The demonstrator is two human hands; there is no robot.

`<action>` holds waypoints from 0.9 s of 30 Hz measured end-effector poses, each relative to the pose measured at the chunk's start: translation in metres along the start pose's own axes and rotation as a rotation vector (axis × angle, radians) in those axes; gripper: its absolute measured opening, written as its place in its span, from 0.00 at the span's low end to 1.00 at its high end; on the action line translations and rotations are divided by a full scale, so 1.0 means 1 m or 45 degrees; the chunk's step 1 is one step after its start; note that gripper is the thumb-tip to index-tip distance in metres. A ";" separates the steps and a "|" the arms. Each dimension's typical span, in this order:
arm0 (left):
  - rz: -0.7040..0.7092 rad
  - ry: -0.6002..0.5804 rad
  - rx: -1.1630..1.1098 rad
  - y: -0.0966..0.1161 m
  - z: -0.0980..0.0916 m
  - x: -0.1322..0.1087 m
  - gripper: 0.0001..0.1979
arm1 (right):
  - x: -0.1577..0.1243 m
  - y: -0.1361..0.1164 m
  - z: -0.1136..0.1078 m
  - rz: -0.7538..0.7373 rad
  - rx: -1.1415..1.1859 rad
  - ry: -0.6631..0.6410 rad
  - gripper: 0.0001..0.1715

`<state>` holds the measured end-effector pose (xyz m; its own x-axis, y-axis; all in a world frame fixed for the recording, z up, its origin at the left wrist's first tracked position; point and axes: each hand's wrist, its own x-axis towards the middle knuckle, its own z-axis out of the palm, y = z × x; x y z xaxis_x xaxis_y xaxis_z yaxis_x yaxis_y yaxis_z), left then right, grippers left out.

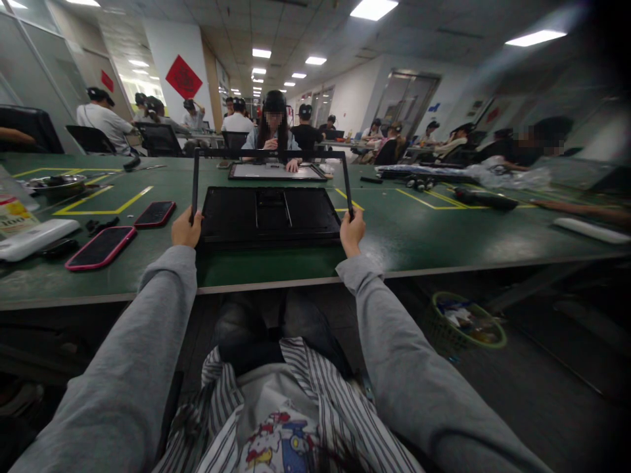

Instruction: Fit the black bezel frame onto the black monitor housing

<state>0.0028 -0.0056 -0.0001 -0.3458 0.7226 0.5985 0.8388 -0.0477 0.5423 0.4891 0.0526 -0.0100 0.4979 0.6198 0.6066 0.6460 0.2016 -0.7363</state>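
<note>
My left hand (186, 228) and my right hand (352, 233) grip the two sides of a thin black rectangular frame (195, 180), like a monitor bezel. It stands upright, raised at its far side, and its middle is open. Behind and within it lies a black panel (229, 213) on the green table, with a recessed bracket and two metal rails at its centre. Whether the frame's lower edge touches the panel, I cannot tell. Farther back, a flat screen panel (271, 171) with a dark border lies before a person across the table.
Two pink-cased phones (101, 248) and a white device (37, 240) lie at the left, with a metal bowl (59, 184) behind. Cables and plastic wrap (522, 176) are at the right. A basket (463, 322) stands on the floor below.
</note>
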 end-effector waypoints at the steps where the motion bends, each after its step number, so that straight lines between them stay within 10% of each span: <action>1: -0.001 -0.002 0.000 0.000 0.000 0.000 0.23 | 0.000 0.000 0.000 0.004 -0.002 -0.001 0.20; 27: -0.023 -0.050 0.019 -0.011 0.008 0.005 0.24 | 0.000 0.000 0.001 0.049 -0.046 -0.042 0.23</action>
<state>-0.0048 0.0035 -0.0077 -0.3446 0.7496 0.5652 0.8389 -0.0243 0.5437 0.4885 0.0533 -0.0106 0.5039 0.6514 0.5672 0.6476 0.1496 -0.7472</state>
